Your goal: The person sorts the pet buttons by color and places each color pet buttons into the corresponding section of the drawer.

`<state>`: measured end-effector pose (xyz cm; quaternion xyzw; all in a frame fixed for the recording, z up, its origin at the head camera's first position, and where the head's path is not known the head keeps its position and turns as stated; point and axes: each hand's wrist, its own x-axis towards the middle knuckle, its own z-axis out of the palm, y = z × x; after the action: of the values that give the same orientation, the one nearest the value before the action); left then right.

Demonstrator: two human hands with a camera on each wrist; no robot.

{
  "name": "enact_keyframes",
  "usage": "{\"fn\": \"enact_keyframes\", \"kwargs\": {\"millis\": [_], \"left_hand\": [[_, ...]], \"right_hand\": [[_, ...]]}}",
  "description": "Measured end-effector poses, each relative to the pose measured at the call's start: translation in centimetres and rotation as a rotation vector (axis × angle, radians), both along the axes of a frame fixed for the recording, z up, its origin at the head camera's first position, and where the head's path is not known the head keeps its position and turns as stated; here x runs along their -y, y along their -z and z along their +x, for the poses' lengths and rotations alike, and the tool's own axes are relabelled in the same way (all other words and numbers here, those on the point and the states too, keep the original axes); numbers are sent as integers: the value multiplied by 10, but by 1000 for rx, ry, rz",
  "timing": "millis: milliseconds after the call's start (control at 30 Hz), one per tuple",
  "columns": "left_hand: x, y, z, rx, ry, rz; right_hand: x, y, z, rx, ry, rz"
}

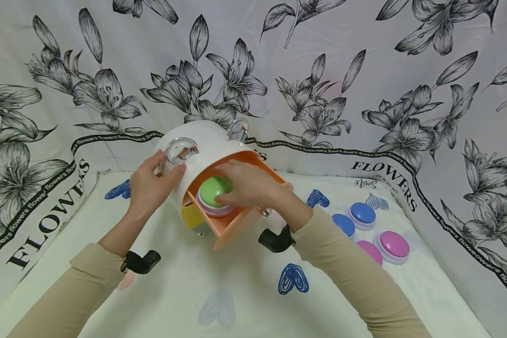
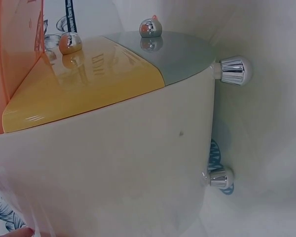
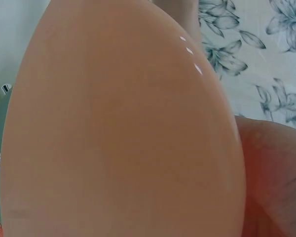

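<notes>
A white rounded cabinet (image 1: 209,134) with clear ring-like ears (image 1: 180,149) stands on the cloth, its orange drawer (image 1: 236,223) pulled out. Inside the drawer sits a green push button (image 1: 214,190) with a dome on a pale base. My right hand (image 1: 253,183) reaches into the drawer and holds the green button, thumb on its near side and fingers behind it. My left hand (image 1: 149,185) rests on the cabinet's left side by the clear ear, fingers fairly straight. In the right wrist view the orange drawer front (image 3: 123,123) hides the button.
Yellow (image 2: 84,84) and grey-green (image 2: 175,57) drawer fronts with chrome knobs show below the orange one. Blue (image 1: 362,213) and pink (image 1: 394,245) push buttons lie at the right, partly behind my right sleeve. A flowered cloth (image 1: 312,61) hangs behind.
</notes>
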<state>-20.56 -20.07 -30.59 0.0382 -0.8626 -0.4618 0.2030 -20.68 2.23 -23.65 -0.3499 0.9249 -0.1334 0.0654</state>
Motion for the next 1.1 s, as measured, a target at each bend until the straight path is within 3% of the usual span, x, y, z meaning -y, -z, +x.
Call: {"fn": "enact_keyframes", "kwargs": {"millis": [267,500,667,867,1100], "left_hand": [[0,-1,-1,16,-10,6],[0,-1,-2,27,-17,3],[0,-1,-2,24,-15,2],[-1,-1,-2,21,-9,5],[0,0,-1,20,-7,1]], "right_hand": [[-18,-6,-3,-71,38,-92],[-37,-7,-9,-118,18,-227],[-60,-5,-16,-161,47,-327],[-91,6,-27,-166,130,-444],[-124,33,-39,-106,230,-590]]}}
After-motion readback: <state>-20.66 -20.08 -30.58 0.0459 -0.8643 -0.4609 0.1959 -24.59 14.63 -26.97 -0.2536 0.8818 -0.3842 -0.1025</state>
